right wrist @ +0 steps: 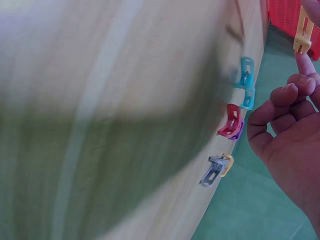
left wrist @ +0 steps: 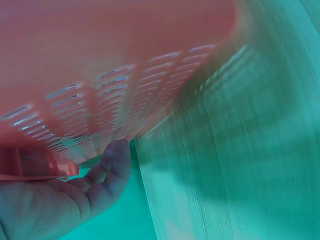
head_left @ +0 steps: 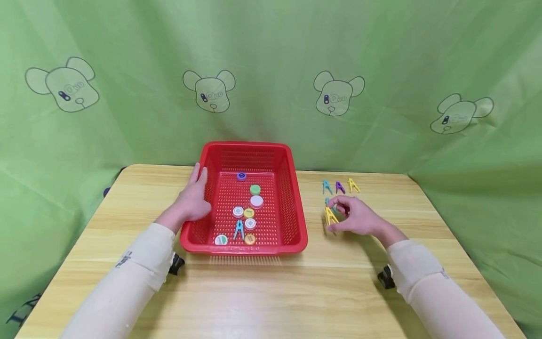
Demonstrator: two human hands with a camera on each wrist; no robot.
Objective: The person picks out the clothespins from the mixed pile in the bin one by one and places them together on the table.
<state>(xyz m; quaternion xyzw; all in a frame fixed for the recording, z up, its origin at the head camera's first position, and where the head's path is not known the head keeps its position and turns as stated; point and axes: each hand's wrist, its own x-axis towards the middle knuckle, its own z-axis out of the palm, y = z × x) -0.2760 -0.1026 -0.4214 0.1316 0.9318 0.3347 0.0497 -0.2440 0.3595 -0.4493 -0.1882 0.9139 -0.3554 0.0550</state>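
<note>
My right hand point(head_left: 355, 216) pinches a yellow clothespin point(head_left: 331, 216) between thumb and index finger, just above the table. In the right wrist view this clothespin point(right wrist: 303, 32) is upright at the fingertips. My left hand point(head_left: 192, 197) grips the left rim of a red plastic basket point(head_left: 243, 250). In the basket lie a blue clothespin point(head_left: 239, 230) and several bottle caps, among them a green cap point(head_left: 255, 189), a white cap point(head_left: 256, 202) and a purple cap point(head_left: 241, 176). A second blue clothespin point(head_left: 327, 201) stands partly hidden behind my right hand.
Farther back on the wooden table point(head_left: 296, 296) stand blue point(head_left: 327, 186), purple point(head_left: 340, 187) and yellow point(head_left: 353, 185) clothespins. The right wrist view also shows a red clothespin point(right wrist: 230, 121) and a grey-blue clothespin point(right wrist: 213, 171). A green curtain point(head_left: 271, 117) hangs behind the table.
</note>
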